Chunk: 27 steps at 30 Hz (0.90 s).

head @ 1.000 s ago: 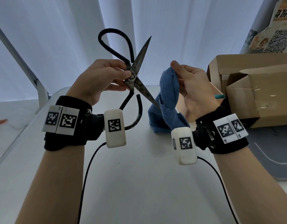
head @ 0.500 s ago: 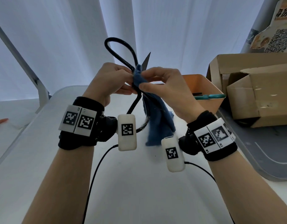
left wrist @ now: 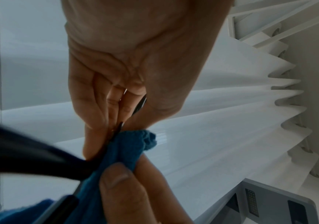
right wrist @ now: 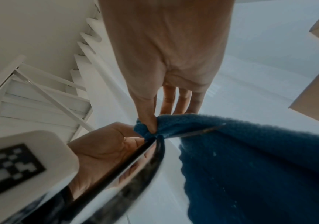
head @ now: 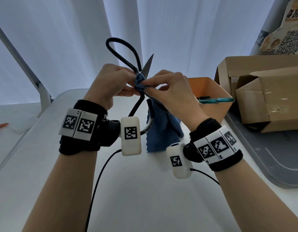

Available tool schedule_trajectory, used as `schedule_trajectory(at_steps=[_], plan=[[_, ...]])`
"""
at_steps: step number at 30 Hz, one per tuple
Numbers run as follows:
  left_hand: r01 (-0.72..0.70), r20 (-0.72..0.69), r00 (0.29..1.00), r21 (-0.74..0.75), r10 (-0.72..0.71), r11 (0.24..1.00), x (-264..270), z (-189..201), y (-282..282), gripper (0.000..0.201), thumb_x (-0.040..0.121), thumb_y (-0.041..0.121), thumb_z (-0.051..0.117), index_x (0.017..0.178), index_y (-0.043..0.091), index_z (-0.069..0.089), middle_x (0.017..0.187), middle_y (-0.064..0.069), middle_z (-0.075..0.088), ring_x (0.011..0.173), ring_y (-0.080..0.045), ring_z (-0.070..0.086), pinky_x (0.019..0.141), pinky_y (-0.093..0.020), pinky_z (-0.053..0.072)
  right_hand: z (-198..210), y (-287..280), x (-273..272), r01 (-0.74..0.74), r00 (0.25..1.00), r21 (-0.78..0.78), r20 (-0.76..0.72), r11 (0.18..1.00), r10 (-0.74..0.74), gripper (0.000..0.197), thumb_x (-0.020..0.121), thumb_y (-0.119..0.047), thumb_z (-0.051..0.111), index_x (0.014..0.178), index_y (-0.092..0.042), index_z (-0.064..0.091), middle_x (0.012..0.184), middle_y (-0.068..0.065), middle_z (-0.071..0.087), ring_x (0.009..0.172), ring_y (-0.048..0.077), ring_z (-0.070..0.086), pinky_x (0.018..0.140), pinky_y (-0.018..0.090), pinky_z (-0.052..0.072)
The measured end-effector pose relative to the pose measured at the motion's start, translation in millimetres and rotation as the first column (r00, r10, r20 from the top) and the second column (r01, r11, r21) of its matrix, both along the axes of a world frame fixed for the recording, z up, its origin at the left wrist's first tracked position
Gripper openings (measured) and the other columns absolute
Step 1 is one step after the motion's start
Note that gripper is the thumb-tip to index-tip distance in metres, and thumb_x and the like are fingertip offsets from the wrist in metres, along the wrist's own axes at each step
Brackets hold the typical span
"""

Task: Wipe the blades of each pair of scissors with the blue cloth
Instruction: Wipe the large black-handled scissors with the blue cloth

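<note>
The left hand (head: 109, 84) holds the black scissors (head: 126, 52) up above the table (head: 128, 190), its fingers (left wrist: 89, 106) curled tight around the metal near the pivot. One looped handle rises above those fingers and the other hangs below them, toward the wrist. One bare blade tip points up, just beyond the fingertips of both hands. The right hand (head: 171, 92) meets the left at the pivot: its thumb and forefinger pinch a bunched fold of the blue cloth (head: 161, 129) against the scissors, while the other fingers (right wrist: 181, 103) lie straighter behind it. In the right wrist view the second blade runs out from the pinch along the cloth. The rest of the cloth drapes down below the right fingers; whether its lower edge touches the table cannot be told. To the right of the right hand stands an orange bin (head: 210, 91), with teal-handled scissors (head: 215, 100) lying across its rim, and cardboard boxes (head: 269, 97) sit beyond it.
</note>
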<state>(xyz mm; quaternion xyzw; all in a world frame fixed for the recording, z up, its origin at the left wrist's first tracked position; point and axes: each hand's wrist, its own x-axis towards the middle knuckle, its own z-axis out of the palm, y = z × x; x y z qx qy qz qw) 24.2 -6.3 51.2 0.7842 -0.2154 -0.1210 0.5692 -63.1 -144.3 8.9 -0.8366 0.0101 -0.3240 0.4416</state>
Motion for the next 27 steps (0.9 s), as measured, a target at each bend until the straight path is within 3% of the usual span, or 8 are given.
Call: schedule_trajectory(at_steps=[6,10,13,16,18,20,23,27], plan=[[0.0,-0.011,1.0,-0.009,0.0,1.0,2,2,1,0.021,0.084,0.006,0.069,0.103,-0.004,0.071,0.083,-0.01,0.075,0.066,-0.02,0.075,0.058,-0.018,0.056,2,-2,0,0.009,0.998,-0.053,-0.054,0.999,-0.012,0.017,0.081,-0.009,0.073,0.091,-0.02,0.081,0.088,-0.003,0.068,0.074,0.005,0.06,0.072,0.018,0.052],[0.019,-0.019,1.0,-0.003,-0.02,1.0,0,2,2,0.018,0.081,0.003,0.066,0.097,0.004,0.075,0.082,-0.01,0.076,0.068,-0.019,0.075,0.056,-0.016,0.052,0,-1,0,0.004,1.0,0.026,0.007,1.0,-0.004,0.018,0.085,-0.009,0.073,0.099,-0.018,0.08,0.089,-0.003,0.069,0.072,0.002,0.062,0.07,0.014,0.049],[0.012,-0.036,0.999,-0.016,-0.012,1.0,2,2,3,0.019,0.083,0.005,0.069,0.101,0.003,0.073,0.085,-0.011,0.077,0.07,-0.021,0.076,0.057,-0.018,0.055,1,-1,0,0.003,0.999,-0.021,-0.045,1.0,-0.004,0.02,0.082,-0.008,0.072,0.092,-0.023,0.08,0.087,-0.004,0.067,0.07,0.004,0.061,0.069,0.014,0.046],[0.014,-0.021,1.0,-0.011,-0.014,1.0,3,2,3,0.018,0.083,0.005,0.069,0.101,0.004,0.073,0.082,-0.01,0.077,0.07,-0.021,0.076,0.058,-0.018,0.055,1,-1,0,-0.004,0.999,-0.003,-0.037,1.0,0.004,0.019,0.083,-0.009,0.071,0.095,-0.02,0.08,0.09,-0.001,0.068,0.077,0.008,0.063,0.074,0.019,0.051],[0.026,-0.013,1.0,-0.002,-0.026,1.0,2,2,3,0.017,0.081,0.003,0.067,0.095,0.006,0.075,0.081,-0.009,0.077,0.07,-0.02,0.075,0.057,-0.017,0.054,1,-1,-1,-0.01,1.0,0.023,-0.01,1.0,0.01,0.02,0.085,-0.009,0.071,0.1,-0.018,0.08,0.093,0.001,0.07,0.082,0.009,0.065,0.074,0.017,0.052],[0.025,-0.019,1.0,0.003,-0.025,1.0,2,1,4,0.017,0.081,0.004,0.068,0.097,0.005,0.075,0.083,-0.01,0.077,0.07,-0.021,0.075,0.057,-0.017,0.054,1,-2,-1,-0.021,0.999,0.003,-0.04,1.0,0.021,0.02,0.084,-0.009,0.071,0.097,-0.021,0.08,0.092,0.0,0.07,0.081,0.006,0.064,0.075,0.016,0.05],[0.017,-0.017,1.0,-0.002,-0.017,1.0,4,-1,4,0.019,0.086,0.007,0.068,0.104,0.001,0.071,0.087,-0.013,0.077,0.071,-0.022,0.076,0.057,-0.017,0.054,-1,-10,-1,0.052,0.995,-0.015,-0.08,0.999,-0.053,0.018,0.082,-0.015,0.07,0.087,-0.031,0.077,0.088,-0.003,0.069,0.081,0.005,0.065,0.078,0.023,0.053],[0.002,-0.016,1.0,-0.006,-0.002,1.0,6,0,7,0.019,0.088,0.007,0.067,0.105,0.0,0.071,0.083,-0.011,0.077,0.071,-0.022,0.076,0.06,-0.018,0.057,-4,-27,-2,0.182,0.983,0.199,-0.035,0.963,-0.179,0.006,0.084,-0.018,0.076,0.089,-0.021,0.073,0.082,-0.004,0.069,0.076,0.006,0.063,0.074,0.024,0.053]])
